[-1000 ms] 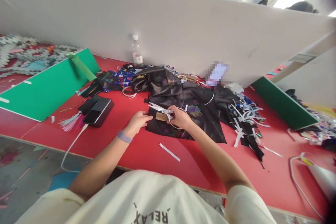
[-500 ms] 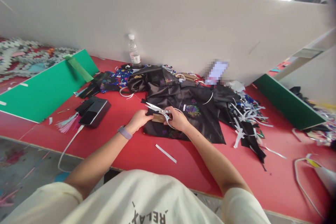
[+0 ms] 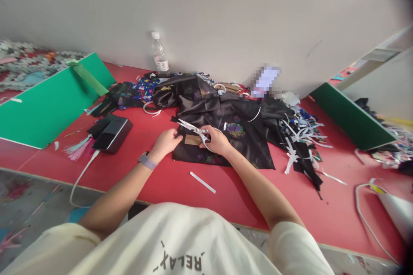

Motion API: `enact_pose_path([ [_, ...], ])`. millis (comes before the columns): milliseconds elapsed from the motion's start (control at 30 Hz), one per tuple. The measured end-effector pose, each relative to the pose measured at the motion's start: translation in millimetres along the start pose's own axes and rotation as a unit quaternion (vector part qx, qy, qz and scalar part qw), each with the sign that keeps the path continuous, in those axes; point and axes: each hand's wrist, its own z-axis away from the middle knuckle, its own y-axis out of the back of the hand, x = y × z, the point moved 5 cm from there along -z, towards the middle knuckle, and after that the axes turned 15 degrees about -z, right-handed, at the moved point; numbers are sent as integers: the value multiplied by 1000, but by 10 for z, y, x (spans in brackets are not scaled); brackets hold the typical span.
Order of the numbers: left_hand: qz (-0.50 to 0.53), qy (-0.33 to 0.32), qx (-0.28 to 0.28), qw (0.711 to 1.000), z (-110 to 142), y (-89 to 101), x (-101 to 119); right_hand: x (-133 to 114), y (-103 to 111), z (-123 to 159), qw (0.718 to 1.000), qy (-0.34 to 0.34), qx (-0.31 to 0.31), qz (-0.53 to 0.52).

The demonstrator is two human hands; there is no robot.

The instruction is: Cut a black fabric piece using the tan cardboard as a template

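Observation:
My right hand (image 3: 217, 139) is closed around the handles of the scissors (image 3: 193, 128). Their blades are slightly parted and point left over the upper left edge of the black patterned fabric (image 3: 245, 148). Flat on the cloth, below the blades, lies a small brown cardboard piece (image 3: 192, 139). At the cloth's left edge is my left hand (image 3: 167, 141), its thumb and bent fingers a little apart beside the cardboard. No object shows in that hand, though its fingertips are partly hidden.
Behind the cloth stand a plastic bottle (image 3: 160, 58) and a pixelated phone (image 3: 266, 80). A black device (image 3: 112, 135) with a white cable is at left. Green boards (image 3: 54, 105) flank the red table (image 3: 155, 189). White strips (image 3: 300, 135) and scraps lie at right.
My left hand has drawn back leftward from the cardboard, uncovering its left end. The scissors stay in my right hand over the cloth. The camera view has tilted slightly downward.

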Motion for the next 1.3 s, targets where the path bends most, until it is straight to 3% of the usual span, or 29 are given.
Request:
enact_pose_path([
  [67,-61,-23,64,996,80,93,29,-19,7,2,1000,-1,0,-8],
  [133,-161,-120,125,972,193,123,179,-34,20,3,1000,-5,-1,-21],
  [267,-218,-368,70,901,410,-165,517,-37,53,1,997,-13,-10,-74],
  [333,-219,-412,63,882,438,-293,575,-21,72,-4,994,-17,-14,-109],
  [467,-241,-422,77,870,388,-424,542,45,131,-32,981,-21,-2,-193],
  [733,-266,-433,116,854,370,-454,499,210,292,-115,934,-32,44,-352],
  [1300,-306,-436,113,839,370,-516,376,215,280,-74,910,-74,15,-408],
])
